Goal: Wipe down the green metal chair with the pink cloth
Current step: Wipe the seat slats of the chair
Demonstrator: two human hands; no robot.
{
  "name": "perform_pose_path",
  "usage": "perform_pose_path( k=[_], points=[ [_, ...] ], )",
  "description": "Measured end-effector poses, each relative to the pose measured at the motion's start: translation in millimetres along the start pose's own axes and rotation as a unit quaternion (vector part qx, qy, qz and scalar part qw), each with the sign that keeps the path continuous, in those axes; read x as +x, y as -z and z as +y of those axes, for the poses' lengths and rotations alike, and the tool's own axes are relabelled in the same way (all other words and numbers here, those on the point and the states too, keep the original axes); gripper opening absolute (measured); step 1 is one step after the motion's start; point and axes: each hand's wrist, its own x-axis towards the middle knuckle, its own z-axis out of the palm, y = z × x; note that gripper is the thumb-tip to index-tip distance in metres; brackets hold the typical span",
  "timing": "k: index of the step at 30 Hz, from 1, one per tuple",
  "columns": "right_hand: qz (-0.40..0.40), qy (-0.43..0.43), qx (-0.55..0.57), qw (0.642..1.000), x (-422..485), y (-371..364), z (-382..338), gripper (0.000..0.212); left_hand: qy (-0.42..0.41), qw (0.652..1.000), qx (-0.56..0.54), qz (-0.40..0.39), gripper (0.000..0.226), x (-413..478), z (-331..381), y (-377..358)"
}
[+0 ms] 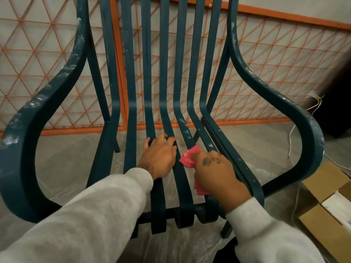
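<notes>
A floor [62, 158] covered with clear sheeting is seen, and an orange lattice [38, 63] is leaned against a pale wall [284, 4] behind the chair [163, 73]. The sheeting is probably laid to catch dirt.

The left armrest [57, 88] is marked with white smears, so it is judged not yet wiped. The left hand [161, 158] is laid on the middle seat slats, its fingers bent over them and the tips hooked into the gaps. The chair appears to be steadied this way against the rubbing.

Just beside it, the cloth [187, 158] is bunched under the right hand [218, 173], gripped by curled fingers and pressed onto a slat right of centre. White specks are left on that slat further back, so the stroke is likely meant to run that way.

The right armrest [284, 103] is smeared too. White cables [292, 133] and cardboard boxes [319, 221] are kept well apart from the chair.
</notes>
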Motion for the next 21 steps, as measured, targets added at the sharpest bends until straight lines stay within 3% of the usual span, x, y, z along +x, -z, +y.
perform_pose_path(
  k=[5, 11, 16, 19, 21],
  points=[
    [0.017, 0.007, 0.016, 1.0, -18, -2, 7, 0.028, -0.001, 1.0, 0.003, -0.002, 0.044, 1, -1, 0],
    [0.006, -0.029, 0.071, 0.997, 23, 8, -5, 0.043, -0.005, 1.0, 0.002, -0.004, 0.044, 0, -1, 0],
    [-0.009, -0.009, 0.074, 0.997, 0, 1, 6, 0.062, -0.007, 1.0, 0.014, 0.016, 0.043, 5, -3, 0],
    [0.024, 0.017, 0.067, 0.997, -15, -6, 13, 0.036, -0.003, 0.999, 0.02, 0.027, 0.041, 18, -5, 6],
    [0.043, 0.023, 0.076, 0.996, -14, -11, 15, 0.031, 0.014, 0.999, 0.03, 0.022, 0.043, 29, -5, 11]
  ],
)
